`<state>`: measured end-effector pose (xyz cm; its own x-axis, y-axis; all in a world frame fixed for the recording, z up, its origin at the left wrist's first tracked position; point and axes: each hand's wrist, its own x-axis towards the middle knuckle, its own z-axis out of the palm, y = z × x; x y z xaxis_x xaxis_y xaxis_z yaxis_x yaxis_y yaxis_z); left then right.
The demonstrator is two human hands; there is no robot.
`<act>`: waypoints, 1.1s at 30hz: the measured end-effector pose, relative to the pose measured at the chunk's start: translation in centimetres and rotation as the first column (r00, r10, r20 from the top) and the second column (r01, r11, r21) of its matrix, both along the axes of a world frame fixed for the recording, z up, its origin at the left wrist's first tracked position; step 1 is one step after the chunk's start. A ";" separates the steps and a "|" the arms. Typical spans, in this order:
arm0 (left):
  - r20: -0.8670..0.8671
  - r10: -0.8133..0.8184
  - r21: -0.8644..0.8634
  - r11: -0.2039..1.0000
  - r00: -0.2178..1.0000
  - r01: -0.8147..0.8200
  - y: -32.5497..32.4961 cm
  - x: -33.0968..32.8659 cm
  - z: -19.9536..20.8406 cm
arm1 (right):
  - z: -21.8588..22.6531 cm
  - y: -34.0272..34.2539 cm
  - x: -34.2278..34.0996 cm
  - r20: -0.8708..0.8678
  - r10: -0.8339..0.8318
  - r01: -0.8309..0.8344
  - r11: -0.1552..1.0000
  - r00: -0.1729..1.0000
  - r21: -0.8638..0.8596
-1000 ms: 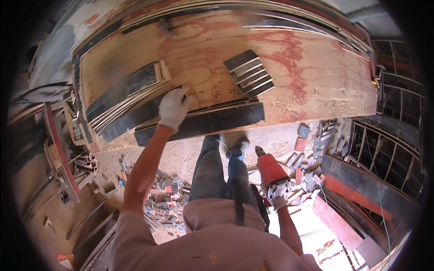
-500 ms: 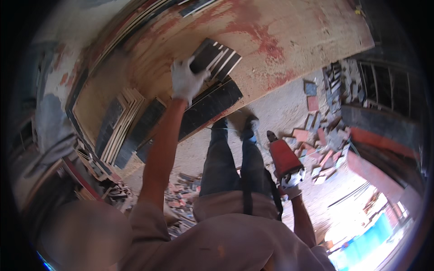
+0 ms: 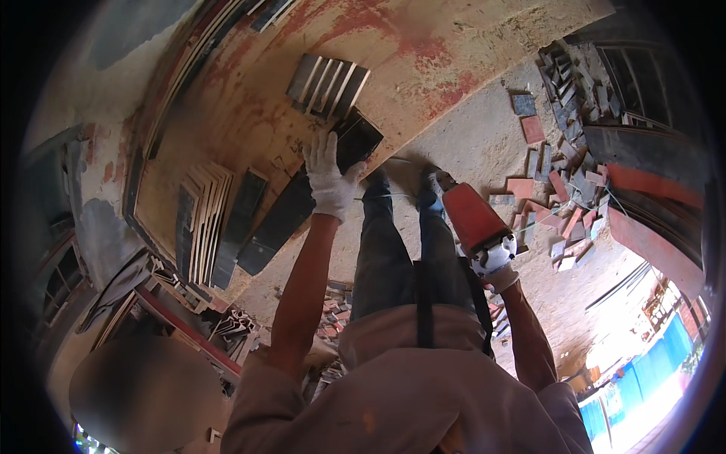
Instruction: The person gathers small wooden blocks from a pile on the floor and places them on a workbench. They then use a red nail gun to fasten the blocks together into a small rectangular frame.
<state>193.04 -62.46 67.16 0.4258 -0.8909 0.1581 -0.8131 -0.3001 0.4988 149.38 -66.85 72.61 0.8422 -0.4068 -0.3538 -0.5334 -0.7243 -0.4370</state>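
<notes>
My left hand (image 3: 330, 175), in a white glove, has its fingers spread and holds nothing. It is over the long dark board (image 3: 283, 219) near the worktable's front edge; I cannot tell whether it touches it. Just beyond the fingertips lies a small group of short dark wood pieces (image 3: 327, 85) with pale edges, beside the board's dark far end. Down at the right, my right hand (image 3: 495, 261), also gloved, grips a red power tool (image 3: 473, 216) by its rear. Its grey metal nose points away from me, over the floor.
The wooden worktable (image 3: 423, 83) has red stains. A stack of dark boards (image 3: 204, 216) stands on its left part, with more strips (image 3: 274, 11) at the far edge. Cut pieces (image 3: 567, 189) litter the floor at right, and scraps (image 3: 333, 310) lie near my legs.
My left hand has let go of the short wood pieces and drawn back toward me, its fingers opening. The pieces stay on the table. My right hand still holds the red tool.
</notes>
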 end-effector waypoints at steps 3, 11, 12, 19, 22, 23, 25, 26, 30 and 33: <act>-0.068 0.005 0.002 1.000 0.998 -0.005 -0.1 0.0 -0.3 | 4.5 -2.4 3.9 -0.149 -0.142 0.176 0.954 0.979 0.244; -0.150 0.060 0.005 0.998 0.987 -0.060 0.4 0.4 -0.3 | 6.4 -5.9 8.5 -0.335 0.086 0.040 0.935 0.938 0.353; -0.152 0.061 0.006 0.998 0.986 -0.061 0.3 0.3 -0.3 | 5.6 -5.6 7.9 -0.282 0.106 -0.024 0.960 0.954 0.280; -0.172 0.056 -0.009 0.998 0.983 -0.059 -0.1 0.6 -0.2 | -1.3 -1.6 2.9 0.211 -0.023 0.012 0.998 0.977 0.054; -0.137 0.056 -0.029 0.998 0.989 -0.061 -0.4 0.3 -0.2 | -0.4 -3.0 6.0 -0.045 -0.262 0.247 0.820 0.964 0.517; -0.143 0.070 -0.003 0.997 0.987 -0.071 -0.5 0.3 -0.1 | -0.9 -3.2 6.6 -0.016 -0.299 0.261 0.802 0.954 0.537; -0.156 0.098 0.044 0.995 0.983 -0.092 -0.9 0.1 0.0 | -3.1 -2.5 7.5 0.157 -0.321 0.222 0.865 0.934 0.449; -0.143 0.094 0.040 0.995 0.985 -0.090 -1.0 0.1 0.1 | -4.5 -2.1 7.0 0.176 -0.438 0.281 0.787 0.882 0.549; -0.073 0.097 0.041 0.995 0.993 -0.094 -0.2 0.4 -0.5 | -5.3 -3.1 10.6 -0.214 -0.799 0.282 -0.058 0.563 0.958; -0.099 0.094 0.048 0.995 0.991 -0.089 -0.6 0.2 -0.3 | -8.5 -3.0 11.4 0.092 -0.655 0.247 0.407 0.750 0.880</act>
<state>193.28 -63.08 66.91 0.5178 -0.8524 0.0728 -0.7274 -0.3939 0.5618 160.78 -69.87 64.10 0.7481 -0.4920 -0.4452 -0.3107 0.3331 -0.8902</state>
